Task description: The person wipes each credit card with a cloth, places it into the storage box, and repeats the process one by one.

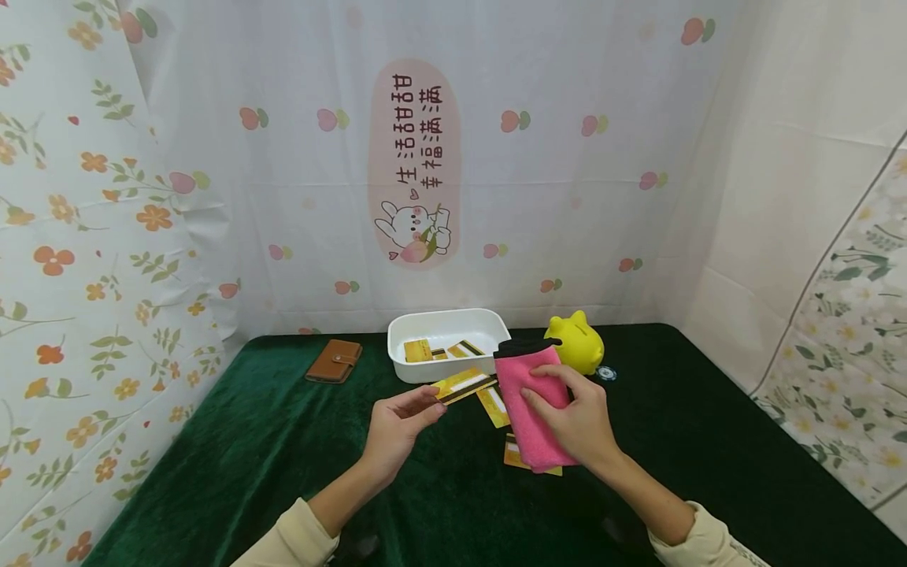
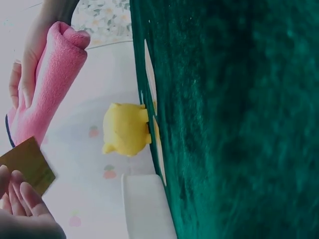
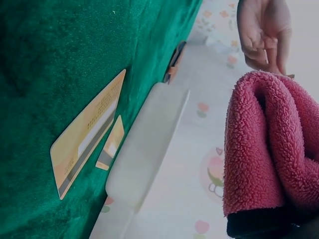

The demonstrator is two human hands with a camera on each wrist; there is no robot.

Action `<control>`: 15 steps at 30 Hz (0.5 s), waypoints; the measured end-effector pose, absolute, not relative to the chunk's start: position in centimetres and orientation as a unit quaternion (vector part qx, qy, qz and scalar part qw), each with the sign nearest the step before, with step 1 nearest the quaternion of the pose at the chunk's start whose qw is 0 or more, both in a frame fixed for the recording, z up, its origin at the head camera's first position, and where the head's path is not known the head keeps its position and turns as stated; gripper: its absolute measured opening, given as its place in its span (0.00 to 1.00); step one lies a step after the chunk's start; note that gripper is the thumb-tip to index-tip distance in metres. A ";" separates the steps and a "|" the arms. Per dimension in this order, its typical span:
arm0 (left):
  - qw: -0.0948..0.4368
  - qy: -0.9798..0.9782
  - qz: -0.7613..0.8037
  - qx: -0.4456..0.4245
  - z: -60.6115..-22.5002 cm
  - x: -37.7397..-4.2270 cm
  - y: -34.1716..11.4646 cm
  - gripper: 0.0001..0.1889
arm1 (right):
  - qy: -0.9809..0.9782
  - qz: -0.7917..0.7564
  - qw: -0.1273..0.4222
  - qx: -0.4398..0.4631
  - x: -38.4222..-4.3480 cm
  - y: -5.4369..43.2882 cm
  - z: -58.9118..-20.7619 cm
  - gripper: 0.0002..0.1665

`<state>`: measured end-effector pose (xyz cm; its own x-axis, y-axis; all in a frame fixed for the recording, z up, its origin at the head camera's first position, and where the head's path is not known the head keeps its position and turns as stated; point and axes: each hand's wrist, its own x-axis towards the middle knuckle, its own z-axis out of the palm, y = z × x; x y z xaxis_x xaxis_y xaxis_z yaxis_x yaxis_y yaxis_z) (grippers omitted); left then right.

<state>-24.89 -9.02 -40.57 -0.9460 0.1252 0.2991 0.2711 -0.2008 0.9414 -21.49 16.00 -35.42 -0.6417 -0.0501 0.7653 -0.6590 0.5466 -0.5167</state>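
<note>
My left hand pinches a gold bank card by its left end, with the dark stripe and white strip facing the head camera. In my right hand is a folded pink cloth with a black edge, gripped between thumb and fingers. The card's right end is close beside the cloth; whether they touch I cannot tell. Below them on the table lie two more gold cards, partly covered by the cloth in the head view. Behind the held card stands a white tray with several gold cards inside.
A brown leather wallet lies left of the tray. To the tray's right sits a yellow piggy bank, with a poker chip beside it. Dark green velvet covers the table, and patterned curtains surround its back and sides.
</note>
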 end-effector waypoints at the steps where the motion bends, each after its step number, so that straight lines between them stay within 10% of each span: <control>1: 0.055 -0.638 -0.754 -0.147 -40.7 -24.9 -8.9 0.12 | -0.802 0.424 0.359 0.220 -21.5 16.0 -35.5 0.18; 15: 0.081 -0.645 -0.753 -0.101 -41.2 -25.3 -8.4 0.09 | -0.797 0.441 0.346 0.225 -21.4 15.8 -35.8 0.18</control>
